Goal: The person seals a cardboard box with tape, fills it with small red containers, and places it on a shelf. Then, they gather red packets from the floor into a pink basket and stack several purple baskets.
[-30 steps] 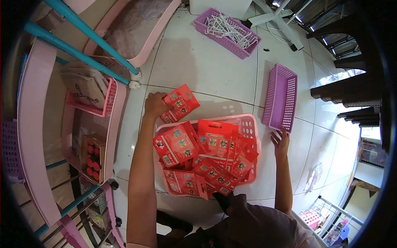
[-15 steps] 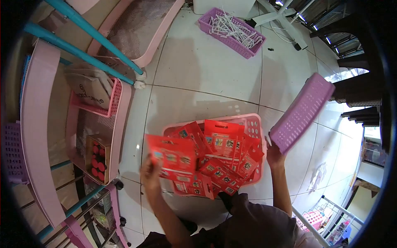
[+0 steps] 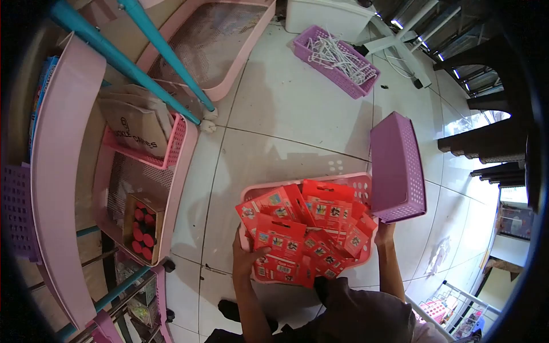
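Observation:
A pink basket on the tiled floor is heaped with flat red hang-hole packets that show small pictures and barcodes. My left hand is closed at the basket's left side, fingers along the outer wall and thumb over the rim onto a front red packet. With my right hand I grip the lower end of a purple basket, tipped on its side just right of the pink one. Most of my right fingers are hidden behind it, and its inside is turned away.
Ahead on the floor, another purple basket holds white hooks or rods. To the left stands a pink shelf rack with teal poles, paper bags and a box of red-topped items. Dark furniture is at right.
The red packet in my left hand has come down onto the heap, and that hand now holds the pink basket's left side. My right hand has turned the purple basket more upright.

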A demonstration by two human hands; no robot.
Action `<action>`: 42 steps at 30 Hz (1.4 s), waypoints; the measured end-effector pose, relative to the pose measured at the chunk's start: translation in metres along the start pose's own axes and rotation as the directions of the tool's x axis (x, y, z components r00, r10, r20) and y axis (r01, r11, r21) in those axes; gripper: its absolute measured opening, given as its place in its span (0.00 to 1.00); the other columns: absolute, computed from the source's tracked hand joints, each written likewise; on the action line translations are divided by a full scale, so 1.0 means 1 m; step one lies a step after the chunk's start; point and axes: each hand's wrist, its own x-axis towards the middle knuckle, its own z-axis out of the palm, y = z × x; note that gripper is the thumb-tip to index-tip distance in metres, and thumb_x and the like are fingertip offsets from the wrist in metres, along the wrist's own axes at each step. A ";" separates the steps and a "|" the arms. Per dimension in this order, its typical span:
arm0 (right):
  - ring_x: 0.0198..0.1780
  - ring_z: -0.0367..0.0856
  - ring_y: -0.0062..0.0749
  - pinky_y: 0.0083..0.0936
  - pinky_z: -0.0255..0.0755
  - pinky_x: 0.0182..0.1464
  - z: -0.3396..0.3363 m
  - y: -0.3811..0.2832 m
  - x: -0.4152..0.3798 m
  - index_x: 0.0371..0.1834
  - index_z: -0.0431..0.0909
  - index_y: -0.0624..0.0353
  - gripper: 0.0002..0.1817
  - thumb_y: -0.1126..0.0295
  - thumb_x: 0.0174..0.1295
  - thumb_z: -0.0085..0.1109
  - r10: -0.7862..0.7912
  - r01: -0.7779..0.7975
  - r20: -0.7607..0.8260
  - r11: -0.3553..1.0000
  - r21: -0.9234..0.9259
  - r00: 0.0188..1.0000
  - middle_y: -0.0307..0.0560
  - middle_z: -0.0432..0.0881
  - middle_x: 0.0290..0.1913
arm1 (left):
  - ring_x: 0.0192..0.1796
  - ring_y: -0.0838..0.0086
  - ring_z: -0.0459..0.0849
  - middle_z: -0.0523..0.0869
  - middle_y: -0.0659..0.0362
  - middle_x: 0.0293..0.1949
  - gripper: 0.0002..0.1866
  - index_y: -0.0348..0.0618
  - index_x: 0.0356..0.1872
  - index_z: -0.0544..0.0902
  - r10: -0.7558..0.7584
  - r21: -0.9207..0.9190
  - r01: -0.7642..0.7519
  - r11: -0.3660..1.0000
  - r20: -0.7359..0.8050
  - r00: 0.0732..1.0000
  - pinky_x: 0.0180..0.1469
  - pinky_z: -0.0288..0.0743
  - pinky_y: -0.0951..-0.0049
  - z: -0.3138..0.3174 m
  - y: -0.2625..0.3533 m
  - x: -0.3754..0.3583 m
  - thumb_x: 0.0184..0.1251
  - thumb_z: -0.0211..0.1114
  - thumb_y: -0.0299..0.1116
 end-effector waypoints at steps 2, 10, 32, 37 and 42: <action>0.33 0.75 0.29 0.23 0.70 0.37 0.010 -0.001 0.001 0.43 0.69 0.60 0.19 0.56 0.58 0.42 -0.008 0.006 -0.063 0.999 -0.031 0.998 0.45 0.77 0.35 | 0.49 0.72 0.72 0.73 0.56 0.48 0.45 0.37 0.57 0.59 0.012 -0.051 -0.012 0.999 0.012 1.000 0.52 0.67 0.69 0.003 0.003 0.003 0.29 0.72 0.21; 0.40 0.74 0.31 0.27 0.70 0.41 0.068 -0.020 0.025 0.51 0.65 0.58 0.22 0.56 0.59 0.41 -0.074 0.065 -0.117 0.994 -0.083 0.990 0.44 0.74 0.43 | 0.52 0.70 0.70 0.71 0.57 0.50 0.47 0.39 0.57 0.60 0.004 -0.096 -0.016 0.995 -0.119 0.993 0.52 0.67 0.70 -0.006 0.034 0.007 0.24 0.72 0.22; 0.28 0.71 0.21 0.17 0.69 0.30 0.273 -0.325 -0.379 0.47 0.66 0.55 0.17 0.56 0.61 0.40 -0.013 0.050 -0.320 0.993 0.107 0.947 0.36 0.72 0.31 | 0.54 0.67 0.70 0.68 0.58 0.54 0.52 0.44 0.60 0.54 -0.130 -0.135 0.113 0.984 -0.122 0.984 0.53 0.68 0.66 0.062 0.347 -0.399 0.25 0.73 0.21; 0.46 0.71 0.26 0.23 0.68 0.46 0.254 -0.367 -0.401 0.53 0.62 0.56 0.18 0.61 0.62 0.39 -0.108 0.089 0.235 0.992 0.090 0.966 0.44 0.70 0.49 | 0.55 0.70 0.67 0.68 0.59 0.54 0.52 0.42 0.60 0.56 -0.046 -0.182 0.024 0.983 -0.119 0.992 0.55 0.64 0.68 0.077 0.402 -0.454 0.24 0.74 0.22; 0.44 0.71 0.26 0.22 0.68 0.44 0.302 -0.417 -0.329 0.51 0.64 0.57 0.17 0.61 0.62 0.40 0.038 0.033 0.537 0.992 -0.122 0.843 0.43 0.71 0.47 | 0.55 0.70 0.68 0.67 0.58 0.54 0.49 0.42 0.60 0.56 0.097 -0.349 -0.181 0.920 -0.245 0.965 0.57 0.62 0.68 0.121 0.411 -0.487 0.30 0.73 0.23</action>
